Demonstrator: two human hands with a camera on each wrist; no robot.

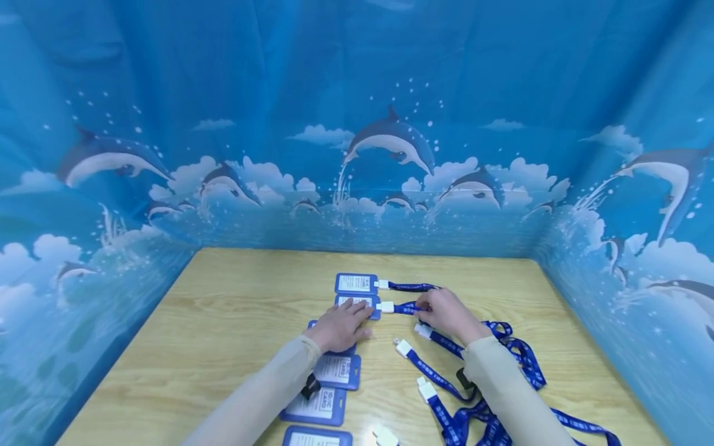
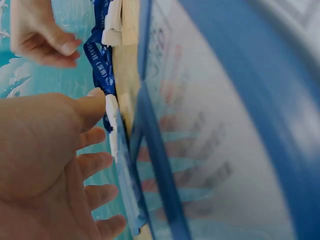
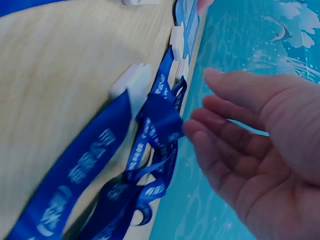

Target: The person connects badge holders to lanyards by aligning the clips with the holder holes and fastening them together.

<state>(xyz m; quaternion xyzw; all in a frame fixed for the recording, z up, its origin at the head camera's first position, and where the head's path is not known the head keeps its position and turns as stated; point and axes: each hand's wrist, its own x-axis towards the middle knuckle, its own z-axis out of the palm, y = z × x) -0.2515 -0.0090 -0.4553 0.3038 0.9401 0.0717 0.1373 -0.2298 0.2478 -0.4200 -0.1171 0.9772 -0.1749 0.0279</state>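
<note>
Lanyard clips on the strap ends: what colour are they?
White; the lanyard clips show best in the head view, against the blue straps.

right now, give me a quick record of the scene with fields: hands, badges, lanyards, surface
left hand: flat, straight fingers pressing the second badge holder
right hand: fingers touching that holder's blue lanyard
badges: far holder already has a lanyard; three more lie in a column near the left sleeve
lanyards: loose blue pile with white clips, right side
surface: wooden table

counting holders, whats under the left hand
The left hand rests flat on a blue badge holder, covering most of it. A second holder's corner peeks out by the wrist; the rest is hidden.
</note>
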